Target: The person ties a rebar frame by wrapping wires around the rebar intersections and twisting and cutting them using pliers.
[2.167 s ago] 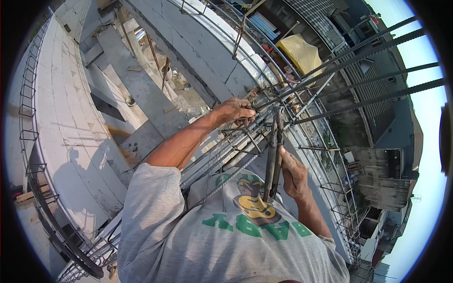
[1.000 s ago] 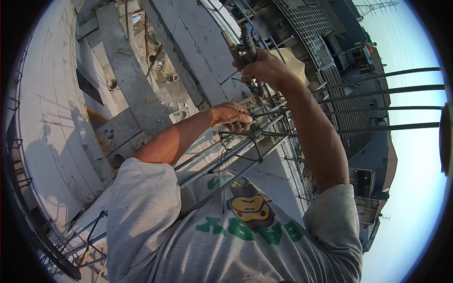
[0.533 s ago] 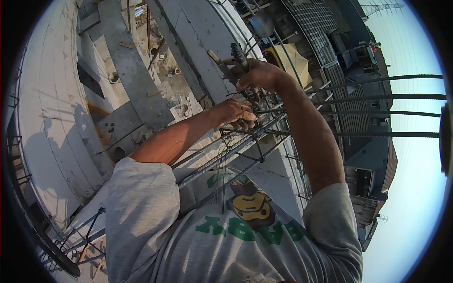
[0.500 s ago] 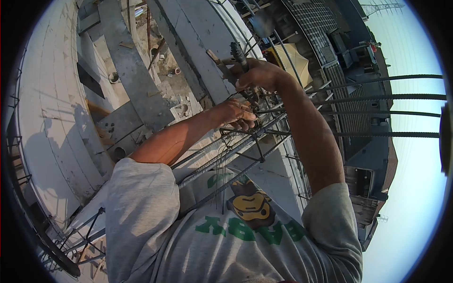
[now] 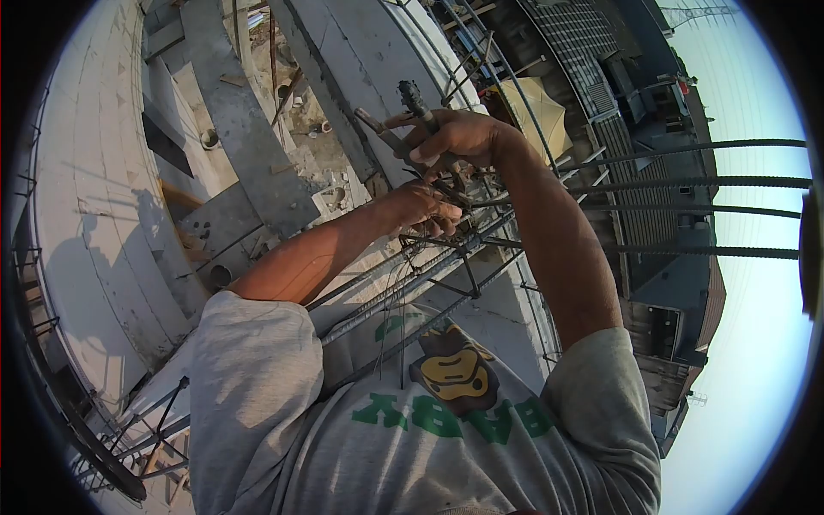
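Note:
My right hand (image 5: 459, 140) is closed around the handles of a pair of pincers (image 5: 415, 99). The two handles stand apart and point up and away, one with a dark wrapped grip; the jaws point down toward my left hand (image 5: 425, 209). That hand is closed at a crossing of steel rebar (image 5: 429, 273), fingers curled just below the pincers. Thin tie wires (image 5: 402, 330) hang from beneath my left fingers, in front of my shirt. Exactly what the left fingers grip is hidden, as is the jaws' contact with the wire.
Several ribbed bars (image 5: 712, 181) stick out to the right. A pale concrete wall (image 5: 103, 223) curves along the left. Below lie grey planks (image 5: 249, 120) and rubble. Beyond the rebar are a yellowish umbrella (image 5: 536, 116) and tiled roofs (image 5: 571, 39).
The pincers have tilted to the left and their handles show wider apart. My right hand has shifted slightly left with them; my left hand stays at the rebar crossing.

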`<state>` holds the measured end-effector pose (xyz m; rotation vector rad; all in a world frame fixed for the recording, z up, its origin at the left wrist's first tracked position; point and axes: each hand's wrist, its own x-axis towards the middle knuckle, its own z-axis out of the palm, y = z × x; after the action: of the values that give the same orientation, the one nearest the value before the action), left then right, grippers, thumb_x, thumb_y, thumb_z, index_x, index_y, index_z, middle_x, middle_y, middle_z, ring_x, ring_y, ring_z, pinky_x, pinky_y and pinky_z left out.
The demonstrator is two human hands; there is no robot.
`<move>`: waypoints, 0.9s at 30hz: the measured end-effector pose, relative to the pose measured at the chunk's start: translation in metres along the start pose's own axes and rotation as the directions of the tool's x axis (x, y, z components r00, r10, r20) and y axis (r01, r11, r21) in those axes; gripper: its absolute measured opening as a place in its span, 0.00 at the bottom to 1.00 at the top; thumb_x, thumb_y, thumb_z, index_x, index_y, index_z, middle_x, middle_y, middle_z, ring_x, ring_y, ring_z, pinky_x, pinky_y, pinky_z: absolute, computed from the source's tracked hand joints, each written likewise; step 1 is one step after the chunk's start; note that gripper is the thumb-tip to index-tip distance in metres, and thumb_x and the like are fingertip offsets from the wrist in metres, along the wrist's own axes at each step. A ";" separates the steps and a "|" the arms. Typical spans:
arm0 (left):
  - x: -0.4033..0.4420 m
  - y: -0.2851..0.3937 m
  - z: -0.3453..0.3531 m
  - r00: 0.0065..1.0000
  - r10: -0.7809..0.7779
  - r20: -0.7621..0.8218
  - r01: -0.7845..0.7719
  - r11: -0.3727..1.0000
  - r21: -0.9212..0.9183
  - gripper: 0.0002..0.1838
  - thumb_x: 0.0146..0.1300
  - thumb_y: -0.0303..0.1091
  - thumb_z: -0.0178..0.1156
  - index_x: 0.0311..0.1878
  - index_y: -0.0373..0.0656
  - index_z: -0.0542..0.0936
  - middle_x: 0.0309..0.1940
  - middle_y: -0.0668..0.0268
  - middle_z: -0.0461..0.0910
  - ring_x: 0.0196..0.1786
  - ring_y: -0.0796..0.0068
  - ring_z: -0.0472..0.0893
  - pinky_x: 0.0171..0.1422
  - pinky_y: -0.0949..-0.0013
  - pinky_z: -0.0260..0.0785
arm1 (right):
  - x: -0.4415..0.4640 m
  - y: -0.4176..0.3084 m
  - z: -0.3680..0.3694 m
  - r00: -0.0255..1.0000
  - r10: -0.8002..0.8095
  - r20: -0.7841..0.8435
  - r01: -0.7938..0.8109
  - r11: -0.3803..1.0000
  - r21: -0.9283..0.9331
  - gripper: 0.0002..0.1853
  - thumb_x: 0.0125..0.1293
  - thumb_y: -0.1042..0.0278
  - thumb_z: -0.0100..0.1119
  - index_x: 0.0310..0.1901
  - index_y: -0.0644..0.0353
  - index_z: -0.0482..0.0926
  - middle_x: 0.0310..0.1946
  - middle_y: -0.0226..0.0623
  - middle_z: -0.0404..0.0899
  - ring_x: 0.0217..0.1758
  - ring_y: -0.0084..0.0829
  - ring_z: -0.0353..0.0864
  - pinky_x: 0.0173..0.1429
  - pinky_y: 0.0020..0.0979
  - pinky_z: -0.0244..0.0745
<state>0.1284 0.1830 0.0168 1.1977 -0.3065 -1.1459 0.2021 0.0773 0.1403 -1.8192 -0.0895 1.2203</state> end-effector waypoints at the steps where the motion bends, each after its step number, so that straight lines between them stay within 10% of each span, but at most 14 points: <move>1: -0.002 0.003 -0.001 0.999 -0.033 -0.002 0.033 0.996 0.079 0.18 0.60 0.51 0.64 0.41 0.46 0.82 0.33 0.69 0.84 0.28 0.81 0.78 0.33 0.75 0.65 | 0.000 -0.001 0.003 1.000 -0.002 -0.027 0.002 1.000 -0.014 0.35 0.54 0.68 0.63 0.67 0.56 0.66 0.54 0.43 0.76 0.50 0.37 0.76 0.48 0.39 0.78; 7: -0.003 -0.003 -0.002 0.999 -0.023 0.036 0.022 1.000 0.013 0.19 0.61 0.53 0.63 0.40 0.45 0.82 0.31 0.69 0.83 0.27 0.82 0.77 0.32 0.75 0.66 | 0.007 -0.014 0.030 0.982 0.047 -0.182 -0.133 0.859 -0.494 0.32 0.55 0.49 0.67 0.59 0.58 0.75 0.39 0.36 0.81 0.45 0.28 0.76 0.46 0.32 0.72; 16: -0.001 -0.010 -0.007 0.994 0.063 0.085 -0.061 0.998 -0.024 0.17 0.60 0.44 0.65 0.44 0.40 0.80 0.35 0.65 0.83 0.29 0.79 0.78 0.32 0.76 0.69 | 0.014 0.009 0.013 0.998 -0.055 -0.032 0.053 0.998 -0.038 0.20 0.55 0.51 0.66 0.38 0.62 0.79 0.30 0.31 0.76 0.35 0.25 0.77 0.42 0.31 0.71; 19: -0.007 -0.016 0.003 0.948 0.317 0.040 -0.315 0.948 -0.046 0.18 0.59 0.41 0.66 0.46 0.38 0.78 0.37 0.63 0.83 0.30 0.78 0.78 0.31 0.74 0.70 | 0.020 0.010 0.017 0.989 -0.072 -0.128 0.065 0.996 -0.058 0.19 0.55 0.52 0.66 0.35 0.62 0.76 0.27 0.31 0.75 0.30 0.25 0.77 0.37 0.30 0.72; 22: -0.007 -0.005 0.007 0.987 0.162 -0.011 -0.157 0.969 0.193 0.20 0.59 0.43 0.66 0.47 0.38 0.76 0.37 0.63 0.81 0.31 0.77 0.78 0.33 0.74 0.70 | 0.024 0.011 0.025 0.951 -0.149 -0.271 0.095 0.975 -0.202 0.19 0.59 0.51 0.63 0.36 0.62 0.75 0.26 0.31 0.75 0.26 0.25 0.77 0.34 0.30 0.73; 27: -0.004 -0.017 0.013 0.977 0.125 -0.173 -0.141 0.986 -0.084 0.18 0.64 0.47 0.61 0.46 0.41 0.75 0.35 0.67 0.79 0.33 0.80 0.78 0.33 0.76 0.70 | 0.039 0.021 0.033 0.802 -0.318 -0.506 0.033 0.869 -0.494 0.22 0.63 0.48 0.58 0.39 0.64 0.74 0.27 0.37 0.77 0.28 0.28 0.79 0.34 0.33 0.74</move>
<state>0.1083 0.1807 0.0094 1.1628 -0.1983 -0.9269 0.1882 0.1060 0.0956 -2.4703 -0.2230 0.4803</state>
